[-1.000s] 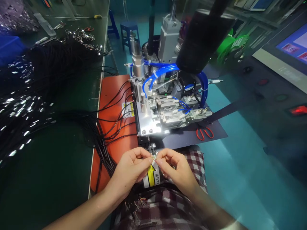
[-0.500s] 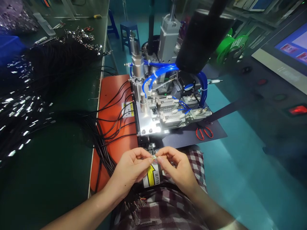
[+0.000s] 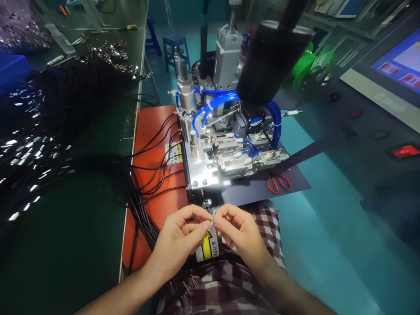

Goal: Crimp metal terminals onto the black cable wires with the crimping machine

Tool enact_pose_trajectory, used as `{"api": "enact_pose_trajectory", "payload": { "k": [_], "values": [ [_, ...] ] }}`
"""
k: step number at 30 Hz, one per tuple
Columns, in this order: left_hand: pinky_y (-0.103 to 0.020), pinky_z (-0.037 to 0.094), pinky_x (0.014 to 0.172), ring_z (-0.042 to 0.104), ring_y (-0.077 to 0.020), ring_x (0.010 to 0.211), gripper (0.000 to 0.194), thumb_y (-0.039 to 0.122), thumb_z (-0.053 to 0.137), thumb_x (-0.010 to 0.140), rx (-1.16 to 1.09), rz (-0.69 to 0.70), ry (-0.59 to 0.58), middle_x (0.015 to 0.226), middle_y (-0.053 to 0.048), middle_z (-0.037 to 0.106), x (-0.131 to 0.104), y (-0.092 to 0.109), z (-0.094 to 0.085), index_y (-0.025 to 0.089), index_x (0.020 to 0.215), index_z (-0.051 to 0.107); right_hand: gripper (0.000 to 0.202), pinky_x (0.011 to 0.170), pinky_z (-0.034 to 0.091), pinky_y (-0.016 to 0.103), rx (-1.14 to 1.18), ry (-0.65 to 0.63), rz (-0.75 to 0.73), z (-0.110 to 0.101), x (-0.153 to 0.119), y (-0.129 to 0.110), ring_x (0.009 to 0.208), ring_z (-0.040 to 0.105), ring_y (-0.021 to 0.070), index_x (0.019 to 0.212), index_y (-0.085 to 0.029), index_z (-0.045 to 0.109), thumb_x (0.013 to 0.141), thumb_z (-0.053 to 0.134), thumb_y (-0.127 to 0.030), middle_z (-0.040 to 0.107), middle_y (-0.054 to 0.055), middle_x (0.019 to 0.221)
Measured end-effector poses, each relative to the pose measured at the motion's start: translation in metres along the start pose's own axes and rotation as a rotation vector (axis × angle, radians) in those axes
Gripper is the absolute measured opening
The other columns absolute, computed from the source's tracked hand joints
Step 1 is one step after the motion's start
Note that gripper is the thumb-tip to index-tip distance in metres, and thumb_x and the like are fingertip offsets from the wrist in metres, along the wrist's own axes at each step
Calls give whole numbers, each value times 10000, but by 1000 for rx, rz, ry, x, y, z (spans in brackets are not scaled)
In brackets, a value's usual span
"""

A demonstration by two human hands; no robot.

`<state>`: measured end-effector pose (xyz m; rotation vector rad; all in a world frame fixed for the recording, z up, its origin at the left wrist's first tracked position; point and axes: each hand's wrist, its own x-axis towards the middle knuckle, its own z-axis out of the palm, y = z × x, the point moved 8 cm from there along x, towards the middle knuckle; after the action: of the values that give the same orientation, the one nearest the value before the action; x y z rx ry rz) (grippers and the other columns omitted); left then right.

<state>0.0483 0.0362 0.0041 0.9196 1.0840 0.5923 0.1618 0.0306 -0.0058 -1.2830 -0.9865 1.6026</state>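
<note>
My left hand (image 3: 177, 240) pinches thumb against forefinger on thin coloured wires (image 3: 213, 221) in front of the machine. My right hand (image 3: 243, 236) grips the same small spot from the other side, the fingertips of both hands almost meeting. A bit of red and some pale strands show between them; the rest is hidden by the fingers. Just below lies a white label with a yellow arrow (image 3: 206, 247). Behind the fingertips sits the small black front fixture (image 3: 207, 203) of the machine (image 3: 200, 168).
A bundle of black cables (image 3: 139, 210) crosses the orange board (image 3: 154, 127) on the left, several ends reaching the machine's side. Stripped cable ends (image 3: 192, 282) hang near my lap. Red-handled scissors (image 3: 279, 184) lie right on a dark plate. More cables (image 3: 82, 83) cover the green table.
Both hands have shifted slightly down, and their fingertips have drawn closer together over the wires. The view has moved a little; the machine and cables look the same.
</note>
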Motion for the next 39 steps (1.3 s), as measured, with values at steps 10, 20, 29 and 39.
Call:
{"api": "enact_pose_trajectory", "payload": {
  "k": [10,20,29,39],
  "values": [
    [-161,176,379,237,-39,404,201,367,576,829,40,-55,-101,491,109,303,4,-3,3,177,833,510,202,452,286,211,-46,-40,6,-1,1,0,482,356,72,686,-166,527,819,591,-304,451,-55,551],
    [-260,465,706,568,-148,793,218,159,412,906,966,504,135,866,-39,524,7,39,-15,163,988,614,240,430,287,218,-76,-12,27,-22,44,13,445,380,77,694,-166,547,763,628,-381,500,-43,540],
    [-235,464,561,526,-135,661,371,60,402,864,1175,703,118,792,-29,462,5,35,-13,179,1136,625,250,442,311,213,-72,-25,69,-19,47,18,443,410,75,700,-163,548,769,632,-388,513,-44,552],
    [-274,492,577,540,-170,702,372,69,402,854,1335,795,148,855,-71,532,5,35,-7,181,1131,624,245,446,351,214,-92,-19,66,-21,49,21,466,430,81,716,-167,558,780,628,-393,512,-40,562]
  ]
}}
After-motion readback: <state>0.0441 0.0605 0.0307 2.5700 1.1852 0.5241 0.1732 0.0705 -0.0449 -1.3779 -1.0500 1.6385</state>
